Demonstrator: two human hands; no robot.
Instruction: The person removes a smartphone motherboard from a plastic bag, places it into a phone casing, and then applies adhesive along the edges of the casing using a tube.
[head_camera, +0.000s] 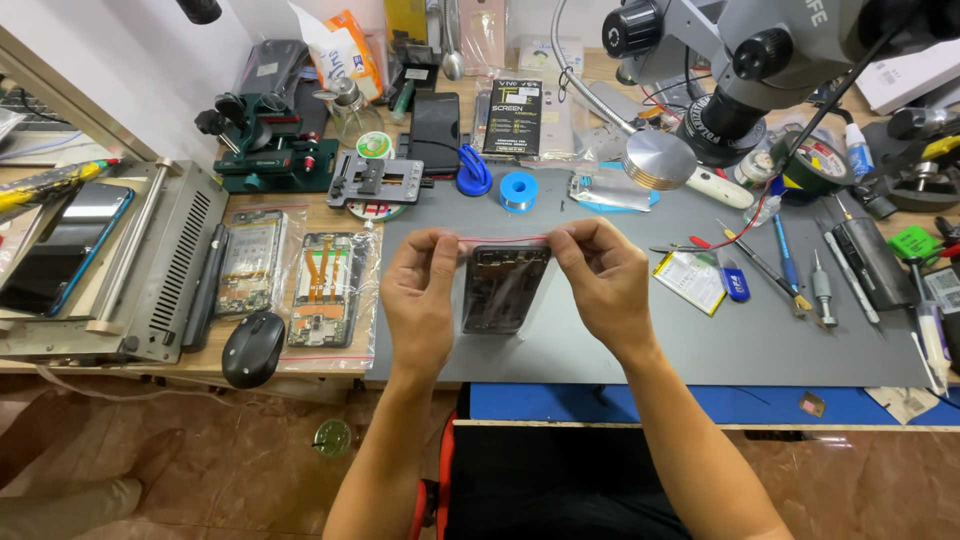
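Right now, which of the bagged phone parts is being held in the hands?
The dark phone frame in the clear bag on the grey mat, pinched at its top edge by both hands; the two other bagged boards lie untouched beside the mouse.

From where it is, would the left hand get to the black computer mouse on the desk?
Probably not right now: the left hand is pinching the bagged dark phone together with the right hand. The path to the black computer mouse looks open.
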